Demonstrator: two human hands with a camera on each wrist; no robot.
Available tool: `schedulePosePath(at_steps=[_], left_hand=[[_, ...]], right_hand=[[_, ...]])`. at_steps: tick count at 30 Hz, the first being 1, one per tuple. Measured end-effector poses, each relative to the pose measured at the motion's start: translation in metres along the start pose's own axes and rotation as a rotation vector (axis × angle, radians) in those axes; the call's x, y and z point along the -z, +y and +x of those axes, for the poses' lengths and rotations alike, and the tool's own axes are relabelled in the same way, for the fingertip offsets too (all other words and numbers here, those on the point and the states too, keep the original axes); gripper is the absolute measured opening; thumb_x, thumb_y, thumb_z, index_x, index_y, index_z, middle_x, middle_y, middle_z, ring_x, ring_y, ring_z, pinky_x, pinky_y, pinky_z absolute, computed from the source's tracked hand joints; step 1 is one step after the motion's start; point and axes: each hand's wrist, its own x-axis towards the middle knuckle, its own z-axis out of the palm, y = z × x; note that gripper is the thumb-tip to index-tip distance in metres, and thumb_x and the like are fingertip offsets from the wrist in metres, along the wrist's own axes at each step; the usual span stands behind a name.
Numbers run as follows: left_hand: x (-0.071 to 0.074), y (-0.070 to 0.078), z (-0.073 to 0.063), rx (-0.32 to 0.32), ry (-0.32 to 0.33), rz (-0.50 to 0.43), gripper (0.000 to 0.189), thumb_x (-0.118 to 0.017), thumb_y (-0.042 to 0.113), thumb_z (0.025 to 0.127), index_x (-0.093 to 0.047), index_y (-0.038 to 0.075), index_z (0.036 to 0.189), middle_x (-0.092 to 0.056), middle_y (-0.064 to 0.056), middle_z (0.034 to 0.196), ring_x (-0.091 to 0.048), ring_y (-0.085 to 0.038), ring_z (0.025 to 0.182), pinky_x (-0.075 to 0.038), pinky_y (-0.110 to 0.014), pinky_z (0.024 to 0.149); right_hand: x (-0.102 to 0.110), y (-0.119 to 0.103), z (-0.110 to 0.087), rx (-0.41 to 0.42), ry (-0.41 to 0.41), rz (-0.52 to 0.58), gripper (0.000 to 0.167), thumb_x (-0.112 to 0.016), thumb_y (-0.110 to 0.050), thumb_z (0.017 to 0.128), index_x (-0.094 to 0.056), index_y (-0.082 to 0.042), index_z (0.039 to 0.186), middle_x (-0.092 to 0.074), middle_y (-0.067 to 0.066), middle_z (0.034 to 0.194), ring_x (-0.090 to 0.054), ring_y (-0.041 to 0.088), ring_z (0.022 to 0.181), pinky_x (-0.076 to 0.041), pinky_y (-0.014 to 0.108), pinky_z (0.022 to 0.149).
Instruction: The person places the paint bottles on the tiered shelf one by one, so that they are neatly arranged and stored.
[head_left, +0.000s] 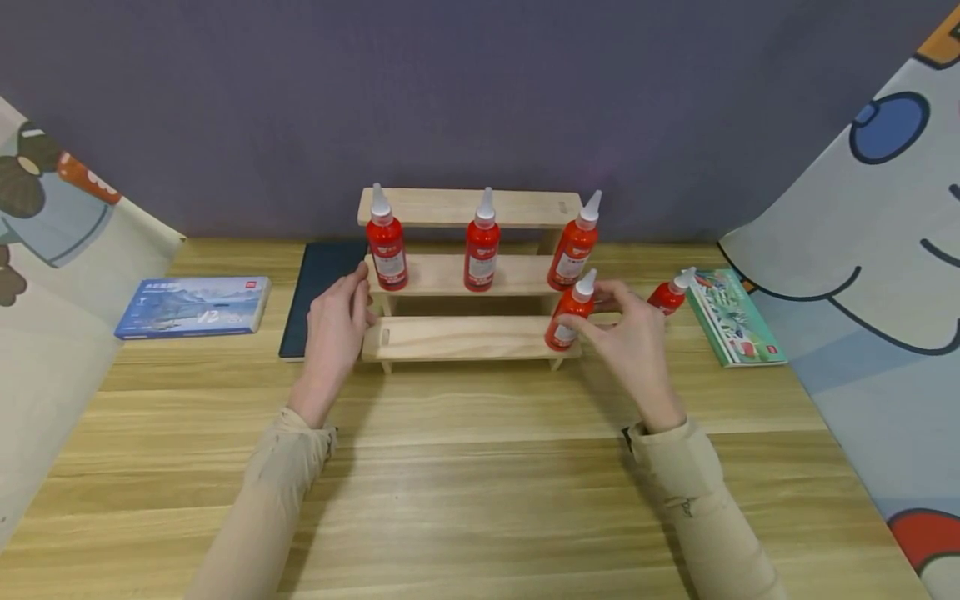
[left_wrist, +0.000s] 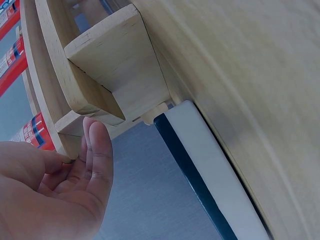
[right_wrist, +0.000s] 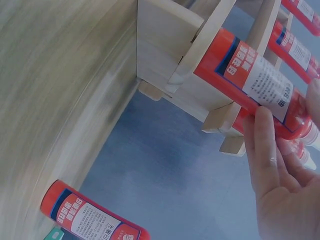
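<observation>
A three-tiered wooden rack (head_left: pixel 465 337) stands near the wall. With thumb and fingers, my right hand (head_left: pixel 633 333) grips a red squeeze bottle (head_left: pixel 564 325) with a white nozzle at the right end of the lowest tier. In the right wrist view, that bottle (right_wrist: pixel 255 82) has its base at the board; whether its weight rests there I cannot tell. My left hand (head_left: pixel 336 321) pinches the left end of the middle tier, its thumb against the board end (left_wrist: pixel 70 145). Similar bottles stand along the middle tier at left (head_left: pixel 387 250), centre (head_left: pixel 482 250) and right (head_left: pixel 573 250).
Another red bottle (head_left: pixel 667 296) stands on the table right of the rack, beside a green box (head_left: pixel 738 321). A dark book (head_left: pixel 300 312) lies against the rack's left side, and a blue box (head_left: pixel 193 307) farther left. A grey wall panel (head_left: pixel 480 100) rises behind.
</observation>
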Motion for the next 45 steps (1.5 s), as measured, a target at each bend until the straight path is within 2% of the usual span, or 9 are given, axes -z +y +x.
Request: schedulePosePath(at_steps=[5,9,11,14,17,23,30,36,45], left_hand=[[0.000,0.000,0.000,-0.006,0.004,0.002,0.036,-0.051,0.009,0.114,-0.063,-0.008,0.144,-0.070,-0.023,0.095,-0.072,-0.033,0.069,-0.050,-0.040,0.060],[0.000,0.000,0.000,-0.007,0.005,0.003,0.036,-0.051,0.008,0.114,-0.063,-0.008,0.144,-0.070,-0.024,0.094,-0.072,-0.033,0.069,-0.050,-0.040,0.060],[0.000,0.000,0.000,-0.010,0.006,0.002,0.036,-0.051,0.008,0.114,-0.063,-0.008,0.143,-0.070,-0.024,0.094,-0.072,-0.033,0.069,-0.051,-0.041,0.060],[0.000,0.000,0.000,-0.013,0.009,0.002,0.036,-0.051,0.008,0.114,-0.063,-0.009,0.143,-0.070,-0.024,0.094,-0.072,-0.034,0.069,-0.051,-0.042,0.060],[0.000,0.000,0.000,-0.015,0.012,0.000,0.035,-0.051,0.007,0.114,-0.063,-0.009,0.142,-0.070,-0.024,0.095,-0.072,-0.034,0.069,-0.051,-0.042,0.060],[-0.001,0.000,0.000,-0.017,0.014,0.000,0.035,-0.051,0.007,0.114,-0.064,-0.009,0.142,-0.070,-0.024,0.095,-0.072,-0.033,0.068,-0.051,-0.041,0.060],[0.000,0.001,0.000,-0.012,0.015,0.004,0.035,-0.050,0.007,0.114,-0.064,-0.009,0.142,-0.070,-0.024,0.095,-0.072,-0.034,0.069,-0.055,-0.049,0.062],[0.000,0.000,0.000,-0.017,0.021,0.008,0.033,-0.051,0.007,0.114,-0.066,-0.009,0.139,-0.069,-0.022,0.092,-0.072,-0.034,0.069,-0.053,-0.048,0.061],[-0.001,-0.001,0.001,-0.025,0.023,0.011,0.034,-0.051,0.007,0.114,-0.065,-0.009,0.140,-0.069,-0.021,0.092,-0.073,-0.034,0.068,-0.052,-0.045,0.060]], right_hand=[[0.000,0.000,0.000,-0.020,-0.017,0.017,0.052,-0.098,-0.014,0.081,-0.071,0.007,0.120,-0.077,0.023,0.110,-0.075,0.039,0.096,-0.049,0.006,0.067],[0.003,-0.002,0.000,-0.053,-0.027,0.052,0.051,-0.097,-0.014,0.082,-0.071,0.006,0.121,-0.076,0.020,0.113,-0.075,0.037,0.099,-0.062,0.028,0.074],[0.005,-0.003,0.000,-0.073,-0.028,0.080,0.051,-0.097,-0.014,0.082,-0.071,0.005,0.122,-0.076,0.019,0.115,-0.074,0.036,0.101,-0.062,0.041,0.079],[0.009,-0.006,0.000,-0.105,-0.023,0.122,0.051,-0.095,-0.014,0.084,-0.070,0.004,0.124,-0.075,0.017,0.118,-0.073,0.034,0.106,-0.061,0.049,0.087],[0.016,-0.007,0.001,-0.113,-0.003,0.136,0.050,-0.095,-0.016,0.085,-0.070,0.002,0.126,-0.074,0.015,0.121,-0.072,0.031,0.109,-0.060,0.043,0.092],[0.028,-0.002,0.002,-0.055,0.060,0.080,0.052,-0.095,-0.015,0.084,-0.071,0.002,0.127,-0.075,0.016,0.124,-0.073,0.031,0.109,-0.054,0.014,0.086],[0.041,0.004,0.003,-0.103,0.102,0.018,0.052,-0.092,-0.017,0.088,-0.070,0.000,0.132,-0.074,0.013,0.128,-0.072,0.029,0.115,-0.055,0.018,0.091],[0.050,0.015,0.003,-0.136,0.174,0.006,0.052,-0.092,-0.016,0.089,-0.070,0.000,0.133,-0.074,0.011,0.130,-0.070,0.025,0.116,-0.056,0.023,0.094],[0.063,0.033,0.004,-0.212,0.273,0.082,0.050,-0.092,-0.012,0.088,-0.072,-0.005,0.133,-0.073,0.005,0.127,-0.069,0.013,0.109,-0.055,0.021,0.092]])
